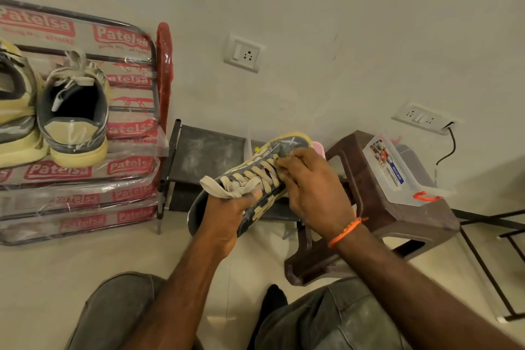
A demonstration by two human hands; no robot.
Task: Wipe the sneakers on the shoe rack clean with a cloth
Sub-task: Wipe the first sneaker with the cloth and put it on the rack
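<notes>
Grey trouser knees [119, 310] fill the bottom edge, with both forearms reaching forward above them. Past the knees, the left hand [227, 216] curls its fingers round the heel end of a grey and cream sneaker [255, 182], thumb pressed on the tongue, holding it off the floor. The right hand [315, 185], with an orange thread [345, 231] at the wrist, closes over the laces near the toe; its fingers are bunched there, but a cloth cannot be made out under them, so what they pinch is unclear. A pink patch [318, 148] peeks out behind the toe, too hidden to name.

Just right of the hands stands a brown plastic stool [397, 221], bearing a clear plastic box [397, 167] with an orange latch; its contents are hard to read through the lid. Behind the sneaker sits a low dark shelf [204, 150], dusty on top and partly blocked by the shoe.

To the left, the shoe rack [85, 193], still wrapped in printed plastic film, carries two more sneakers [74, 111] on its upper tier, heels outward; the left one is cut off by the frame edge. On the wall [341, 23] beyond are a switch socket [244, 52] and a second socket plate [420, 118] with a black cable hanging from it.
</notes>
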